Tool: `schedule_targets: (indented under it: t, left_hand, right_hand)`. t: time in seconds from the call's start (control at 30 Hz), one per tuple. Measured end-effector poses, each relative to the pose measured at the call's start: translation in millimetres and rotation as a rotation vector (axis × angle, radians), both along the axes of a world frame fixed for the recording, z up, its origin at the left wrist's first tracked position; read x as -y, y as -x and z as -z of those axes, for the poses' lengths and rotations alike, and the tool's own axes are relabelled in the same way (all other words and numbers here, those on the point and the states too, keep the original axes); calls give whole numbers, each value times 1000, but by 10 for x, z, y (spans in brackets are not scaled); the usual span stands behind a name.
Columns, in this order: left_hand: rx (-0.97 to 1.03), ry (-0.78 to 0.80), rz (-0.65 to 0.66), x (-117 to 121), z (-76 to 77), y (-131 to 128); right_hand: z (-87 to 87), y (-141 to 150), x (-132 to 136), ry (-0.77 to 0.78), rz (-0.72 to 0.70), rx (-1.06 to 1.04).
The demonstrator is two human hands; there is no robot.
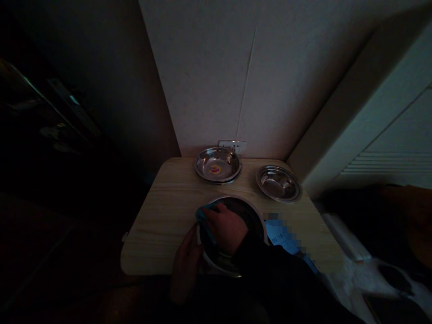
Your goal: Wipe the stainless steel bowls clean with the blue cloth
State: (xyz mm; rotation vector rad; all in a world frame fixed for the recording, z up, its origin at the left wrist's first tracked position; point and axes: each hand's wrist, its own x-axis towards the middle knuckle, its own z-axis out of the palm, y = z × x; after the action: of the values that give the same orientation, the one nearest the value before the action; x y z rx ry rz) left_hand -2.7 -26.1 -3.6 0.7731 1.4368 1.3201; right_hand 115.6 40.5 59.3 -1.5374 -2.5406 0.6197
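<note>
A round metal basin (pixel 254 216) lies near the front edge of the small wooden table. My left hand (pixel 185 263) grips its left rim from outside, the fingers partly in shadow. Reaching over the basin, my right hand (pixel 227 228) is closed on a blue-green cloth (pixel 201 213). The cloth is pressed against the upper left part of the rim and the inner wall. Dim light hides much of the basin's inside, and my right sleeve covers part of its right side.
Behind the basin, stacked shiny metal bowls (pixel 219 168), the top one with a coloured label, stand by a wall socket (pixel 232 145). More metal bowls (pixel 278 184) sit at the back right. A lit phone (pixel 281 236) lies right of the basin on the wooden table (pixel 151 225).
</note>
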Motion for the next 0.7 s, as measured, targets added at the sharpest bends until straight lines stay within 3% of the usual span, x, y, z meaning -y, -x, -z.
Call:
schedule_targets:
  t: [0.23,0.5,0.7]
  left_hand:
    - [13,77,65,-31,-61,9]
    - [83,13,102,-3,-14,-1]
    - [-14,95,83,-4,-76,18]
  right_hand:
    - [-59,-21,137,20,-132,2]
    - [-64,10,-172,-47,7,120]
    - [-124,58,65,-16,-140,109]
